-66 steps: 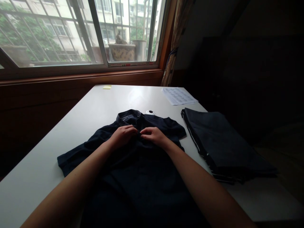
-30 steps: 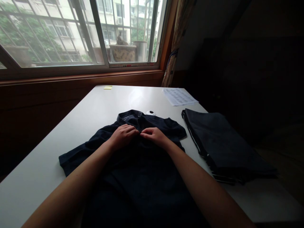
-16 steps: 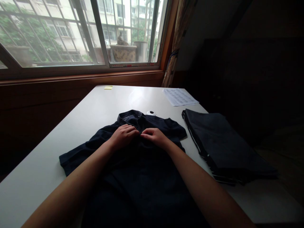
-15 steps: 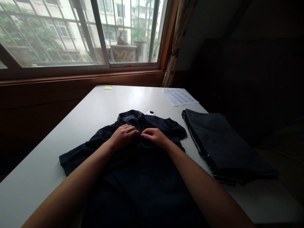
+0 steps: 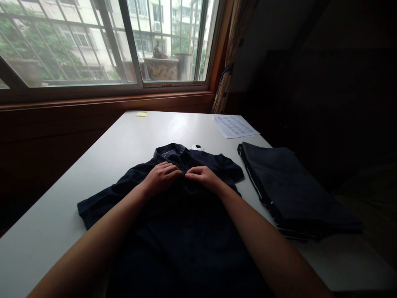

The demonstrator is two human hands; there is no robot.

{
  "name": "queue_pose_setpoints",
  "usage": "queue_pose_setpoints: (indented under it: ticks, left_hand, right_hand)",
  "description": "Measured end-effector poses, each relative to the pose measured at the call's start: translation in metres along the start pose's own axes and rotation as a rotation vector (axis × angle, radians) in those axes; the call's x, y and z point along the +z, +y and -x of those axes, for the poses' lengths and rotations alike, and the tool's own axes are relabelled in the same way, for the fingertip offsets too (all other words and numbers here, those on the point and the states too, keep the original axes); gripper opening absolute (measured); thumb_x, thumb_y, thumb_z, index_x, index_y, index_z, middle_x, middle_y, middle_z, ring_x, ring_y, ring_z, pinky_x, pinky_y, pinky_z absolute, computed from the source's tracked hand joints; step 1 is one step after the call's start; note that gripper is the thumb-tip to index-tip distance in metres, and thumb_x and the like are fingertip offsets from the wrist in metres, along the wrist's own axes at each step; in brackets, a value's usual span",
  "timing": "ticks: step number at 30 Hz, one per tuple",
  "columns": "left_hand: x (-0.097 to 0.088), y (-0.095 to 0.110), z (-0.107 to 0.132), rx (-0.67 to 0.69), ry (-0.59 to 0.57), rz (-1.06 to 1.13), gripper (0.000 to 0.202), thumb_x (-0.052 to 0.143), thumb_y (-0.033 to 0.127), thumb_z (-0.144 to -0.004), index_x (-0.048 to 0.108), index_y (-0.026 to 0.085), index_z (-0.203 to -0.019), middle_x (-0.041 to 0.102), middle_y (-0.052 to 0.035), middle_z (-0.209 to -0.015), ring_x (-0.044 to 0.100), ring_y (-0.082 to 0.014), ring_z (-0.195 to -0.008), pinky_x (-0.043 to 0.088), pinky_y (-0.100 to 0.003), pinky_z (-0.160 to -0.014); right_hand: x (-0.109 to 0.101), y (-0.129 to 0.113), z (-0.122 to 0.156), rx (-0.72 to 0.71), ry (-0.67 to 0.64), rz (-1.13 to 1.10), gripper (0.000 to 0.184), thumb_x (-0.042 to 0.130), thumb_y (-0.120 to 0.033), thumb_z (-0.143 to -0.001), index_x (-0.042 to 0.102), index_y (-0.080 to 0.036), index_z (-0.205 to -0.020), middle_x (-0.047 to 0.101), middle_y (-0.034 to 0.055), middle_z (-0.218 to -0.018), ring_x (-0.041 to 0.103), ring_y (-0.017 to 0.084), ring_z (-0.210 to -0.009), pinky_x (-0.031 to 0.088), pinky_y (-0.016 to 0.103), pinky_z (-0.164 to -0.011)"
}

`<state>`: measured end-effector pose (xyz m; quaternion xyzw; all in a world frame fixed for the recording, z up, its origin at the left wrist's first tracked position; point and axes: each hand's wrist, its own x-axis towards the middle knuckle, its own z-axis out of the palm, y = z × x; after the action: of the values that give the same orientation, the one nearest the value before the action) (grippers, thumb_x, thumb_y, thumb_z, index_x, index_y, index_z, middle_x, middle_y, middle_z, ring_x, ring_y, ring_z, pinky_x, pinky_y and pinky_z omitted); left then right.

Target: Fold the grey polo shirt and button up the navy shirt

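Observation:
A dark navy short-sleeved shirt point(image 5: 186, 231) lies spread on the white table, its collar pointing away from me. Just below the collar, my left hand point(image 5: 163, 177) pinches the front edge of the shirt with curled fingers. My right hand point(image 5: 203, 177) meets it from the other side, thumb and forefinger closed on the same front opening. The two sets of fingertips almost touch. Whatever small fastening may be between them is hidden by the fingers.
Right of the shirt lies a stack of folded dark cloth point(image 5: 288, 182). Printed sheets point(image 5: 235, 126) rest at the far right of the white table point(image 5: 102, 161). A small round white object point(image 5: 194, 147) sits behind the collar, and a yellow note point(image 5: 142, 114) near the back edge below the window.
My right hand has shifted very slightly, its fingers still closed at the front opening. The left hand and the shirt look nearly the same.

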<state>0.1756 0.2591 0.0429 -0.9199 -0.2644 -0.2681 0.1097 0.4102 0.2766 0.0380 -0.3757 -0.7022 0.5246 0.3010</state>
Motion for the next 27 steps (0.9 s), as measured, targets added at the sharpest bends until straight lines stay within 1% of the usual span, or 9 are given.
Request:
queue_pose_setpoints:
  ticks: [6,11,16,22,27]
  left_hand:
    - [-0.003,0.002,-0.001,0.021,0.02,-0.001,0.019,0.046,0.019,-0.098,0.063,0.02,-0.106,0.07,-0.0047,-0.093,0.062,-0.0159,-0.079,0.044,-0.031,-0.073]
    - [-0.003,0.002,0.0,0.036,0.046,-0.018,0.018,0.048,0.02,-0.098,0.064,0.021,-0.107,0.071,-0.0046,-0.092,0.061,-0.0159,-0.077,0.044,-0.032,-0.071]
    - [-0.004,0.002,0.002,0.058,0.078,-0.074,0.019,0.048,0.02,-0.098,0.063,0.022,-0.109,0.072,-0.0041,-0.092,0.06,-0.0149,-0.073,0.043,-0.033,-0.068]
    - [-0.006,0.002,0.003,0.086,0.124,-0.11,0.019,0.052,0.018,-0.095,0.061,0.023,-0.111,0.073,-0.0022,-0.092,0.058,-0.0143,-0.069,0.043,-0.033,-0.067]
    - [-0.005,0.0,0.004,0.067,0.134,-0.122,0.02,0.051,0.02,-0.096,0.061,0.024,-0.112,0.072,-0.0015,-0.09,0.058,-0.0145,-0.07,0.044,-0.033,-0.067]
  right_hand:
    - [0.001,-0.004,0.0,0.039,0.02,-0.061,0.034,0.073,-0.047,-0.073,0.074,-0.014,-0.082,0.066,0.0014,-0.073,0.056,0.015,-0.069,0.044,0.028,-0.069]
    - [0.002,-0.005,0.0,0.101,-0.004,-0.128,0.033,0.073,-0.046,-0.073,0.071,-0.014,-0.081,0.06,-0.0015,-0.066,0.05,0.011,-0.06,0.039,0.025,-0.06]
    - [0.005,-0.005,0.001,0.163,-0.004,-0.221,0.033,0.075,-0.046,-0.07,0.069,-0.015,-0.079,0.056,-0.0035,-0.06,0.045,0.009,-0.054,0.034,0.023,-0.054]
    - [0.009,-0.012,0.003,0.249,-0.018,-0.39,0.029,0.076,-0.042,-0.07,0.068,-0.015,-0.075,0.056,-0.0026,-0.062,0.048,0.009,-0.054,0.036,0.022,-0.051]
    - [0.008,-0.018,0.007,0.272,-0.094,-0.422,0.026,0.077,-0.039,-0.07,0.068,-0.016,-0.078,0.058,-0.0021,-0.066,0.05,0.009,-0.057,0.039,0.021,-0.053]
